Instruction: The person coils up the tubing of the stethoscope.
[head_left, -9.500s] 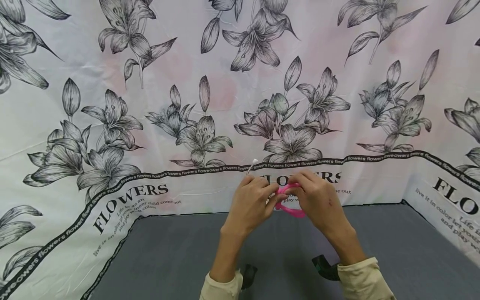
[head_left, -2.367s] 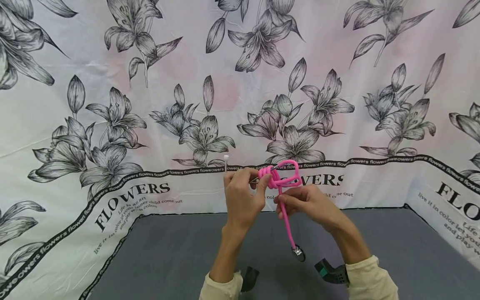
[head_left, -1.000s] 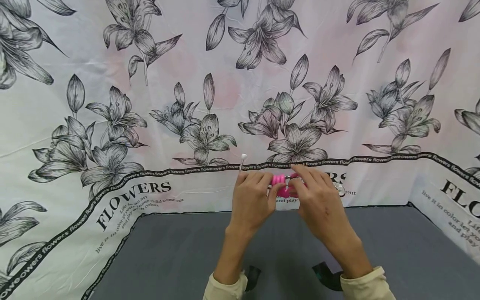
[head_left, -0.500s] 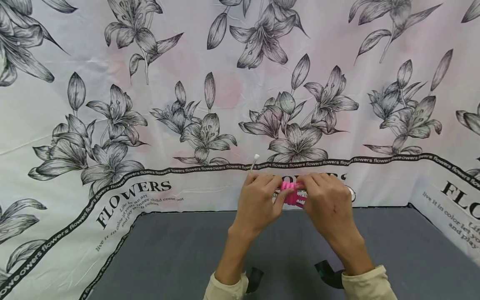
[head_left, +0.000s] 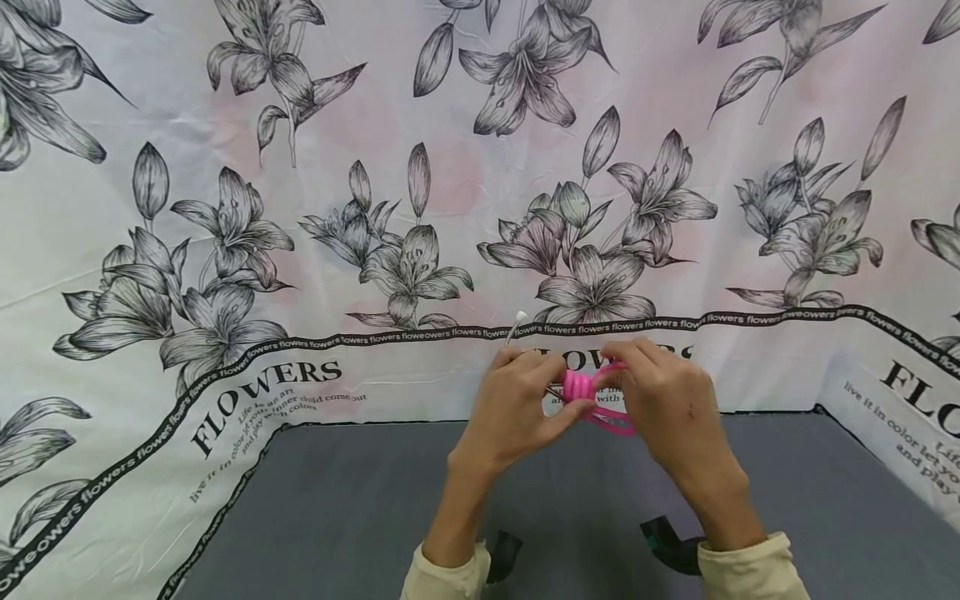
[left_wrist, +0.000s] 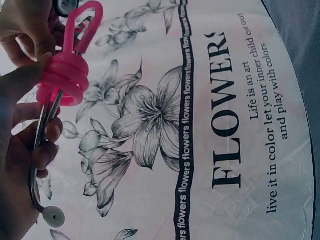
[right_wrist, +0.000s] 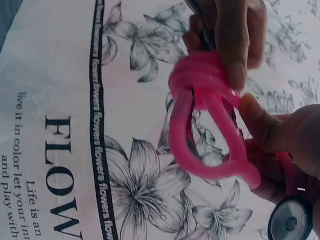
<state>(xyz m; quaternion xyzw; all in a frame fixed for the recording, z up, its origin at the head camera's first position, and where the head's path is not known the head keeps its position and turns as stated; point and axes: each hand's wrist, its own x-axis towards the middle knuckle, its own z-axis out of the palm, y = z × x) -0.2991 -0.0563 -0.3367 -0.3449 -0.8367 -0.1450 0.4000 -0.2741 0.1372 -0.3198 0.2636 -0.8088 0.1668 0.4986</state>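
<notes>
A stethoscope with pink tubing is held up between both hands. Its tubing is wound in a tight coil [head_left: 577, 386] around the metal ear tubes [left_wrist: 39, 135], and a pink loop [right_wrist: 180, 145] sticks out beyond the coil. My left hand [head_left: 517, 404] grips the ear tubes and coil, its thumb pressing on the wraps. One white ear tip [left_wrist: 53, 217] juts past the fingers. My right hand [head_left: 671, 408] pinches the tubing beside the loop. Close under that hand hangs the round chest piece [right_wrist: 290, 222], hidden from the head view.
A grey tabletop [head_left: 360, 500] lies below the hands. Behind it stands a white cloth backdrop [head_left: 465, 275] printed with lilies and lettering. Black wrist straps [head_left: 667, 546] sit near the cream sleeves [head_left: 750, 571].
The tubing and chest piece that hung down 2.4 seconds ago are now up by the right hand. Over the last second both hands shifted slightly right, and more of the loop shows.
</notes>
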